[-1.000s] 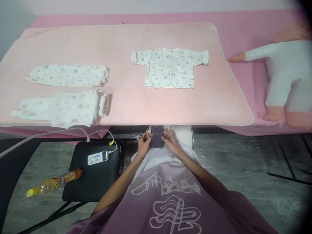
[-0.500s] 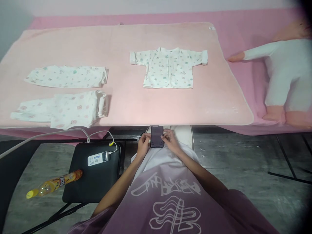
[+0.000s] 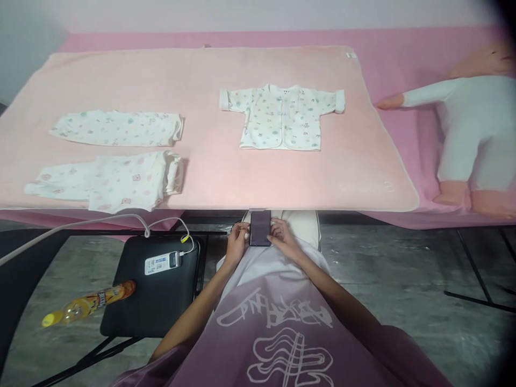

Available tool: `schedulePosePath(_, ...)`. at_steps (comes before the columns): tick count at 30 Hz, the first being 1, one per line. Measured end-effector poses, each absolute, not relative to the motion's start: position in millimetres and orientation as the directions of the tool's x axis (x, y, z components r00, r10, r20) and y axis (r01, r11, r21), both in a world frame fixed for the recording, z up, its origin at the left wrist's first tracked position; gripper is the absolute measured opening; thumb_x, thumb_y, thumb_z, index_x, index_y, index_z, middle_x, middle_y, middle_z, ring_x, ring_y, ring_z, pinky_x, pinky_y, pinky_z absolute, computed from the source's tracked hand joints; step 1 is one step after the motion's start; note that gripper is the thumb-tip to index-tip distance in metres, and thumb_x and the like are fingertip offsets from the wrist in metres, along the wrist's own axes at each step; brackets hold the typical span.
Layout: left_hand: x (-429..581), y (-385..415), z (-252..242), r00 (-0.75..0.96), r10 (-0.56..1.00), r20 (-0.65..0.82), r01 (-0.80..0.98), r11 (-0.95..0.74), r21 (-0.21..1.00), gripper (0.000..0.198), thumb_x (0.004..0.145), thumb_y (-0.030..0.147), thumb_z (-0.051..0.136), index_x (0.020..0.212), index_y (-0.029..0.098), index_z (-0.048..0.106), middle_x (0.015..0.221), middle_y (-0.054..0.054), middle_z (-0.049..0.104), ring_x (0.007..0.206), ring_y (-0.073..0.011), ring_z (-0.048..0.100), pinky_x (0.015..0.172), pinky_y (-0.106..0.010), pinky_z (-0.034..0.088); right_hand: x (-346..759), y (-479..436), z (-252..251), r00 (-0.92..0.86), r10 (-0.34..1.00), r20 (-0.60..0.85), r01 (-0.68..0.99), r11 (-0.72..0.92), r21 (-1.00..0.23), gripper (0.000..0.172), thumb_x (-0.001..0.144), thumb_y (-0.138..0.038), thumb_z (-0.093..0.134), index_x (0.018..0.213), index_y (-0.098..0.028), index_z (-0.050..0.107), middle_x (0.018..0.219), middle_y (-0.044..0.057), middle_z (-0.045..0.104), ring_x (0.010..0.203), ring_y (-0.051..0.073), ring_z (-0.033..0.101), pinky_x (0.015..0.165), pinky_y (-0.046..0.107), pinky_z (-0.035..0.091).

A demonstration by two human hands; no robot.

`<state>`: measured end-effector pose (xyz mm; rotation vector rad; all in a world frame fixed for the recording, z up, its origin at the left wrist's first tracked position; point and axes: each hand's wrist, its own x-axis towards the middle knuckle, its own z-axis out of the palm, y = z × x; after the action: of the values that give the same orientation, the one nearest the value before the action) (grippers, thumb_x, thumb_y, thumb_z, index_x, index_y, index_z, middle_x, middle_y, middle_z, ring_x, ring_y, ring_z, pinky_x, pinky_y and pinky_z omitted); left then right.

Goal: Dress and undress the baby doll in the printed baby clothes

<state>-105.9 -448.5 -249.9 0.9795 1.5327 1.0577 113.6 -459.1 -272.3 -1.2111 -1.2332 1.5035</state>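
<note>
A dark phone [image 3: 260, 227] is held low in front of my body, just below the table's near edge. My left hand [image 3: 237, 241] grips its left side and my right hand [image 3: 281, 237] grips its right side, fingers curled round it. On the pale pink blanket [image 3: 209, 177] above lies a small printed baby shirt [image 3: 282, 116], spread flat. At the left lie a folded printed garment [image 3: 116, 129] and a second folded printed piece [image 3: 107, 181] nearer me.
A doll in a white suit [image 3: 467, 123] lies at the right on the pink sheet. A black stool [image 3: 157, 290] at my left carries a power bank [image 3: 162, 262] with cables. An orange drink bottle [image 3: 86, 303] lies on its side on the stool's left edge.
My hands and the phone stay where they were. The view has tilted slightly, so the table sits a little lower in the picture.
</note>
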Motion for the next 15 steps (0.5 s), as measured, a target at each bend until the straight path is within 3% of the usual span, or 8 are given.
schedulePosePath(5, -109.4, -449.9, -253.0, -0.238, 0.933, -0.271, 0.063, 0.293, 0.954, 0.02, 0.094, 0.041, 0.068, 0.087, 0.023, 0.065, 0.11, -0.008, 0.074, 0.106, -0.022, 0.067, 0.092, -0.032, 0.055, 114.5, -460.2, -272.8, -0.214, 0.964, -0.157, -0.037, -0.168, -0.985, 0.07, 0.088, -0.039, 0.079, 0.149, -0.028, 0.045, 0.107, 0.002, 0.061, 0.09, 0.018, 0.063, 0.091, 0.039, 0.056)
schedulePosePath(8, -113.2, -450.7, -251.1, -0.222, 0.934, -0.28, 0.038, 0.295, 0.955, 0.02, 0.092, 0.042, 0.068, 0.09, 0.022, 0.068, 0.109, -0.008, 0.074, 0.097, -0.0199, 0.067, 0.083, -0.03, 0.055, 114.6, -460.0, -272.9, -0.217, 0.964, -0.153, -0.035, -0.165, -0.986, 0.072, 0.087, -0.036, 0.079, 0.149, -0.028, 0.045, 0.107, 0.002, 0.061, 0.091, 0.019, 0.063, 0.093, 0.04, 0.056)
schedulePosePath(15, -119.4, -459.4, -239.1, -0.22, 0.946, -0.237, 0.025, 0.248, 0.968, 0.028, 0.084, 0.041, 0.079, 0.1, 0.021, 0.069, 0.078, 0.001, 0.067, 0.066, -0.0132, 0.055, 0.069, -0.026, 0.047, 116.7, -459.5, -274.4, -0.228, 0.962, -0.15, -0.025, -0.16, -0.987, 0.074, 0.083, -0.029, 0.075, 0.15, -0.029, 0.045, 0.109, 0.001, 0.062, 0.092, 0.019, 0.064, 0.095, 0.04, 0.056)
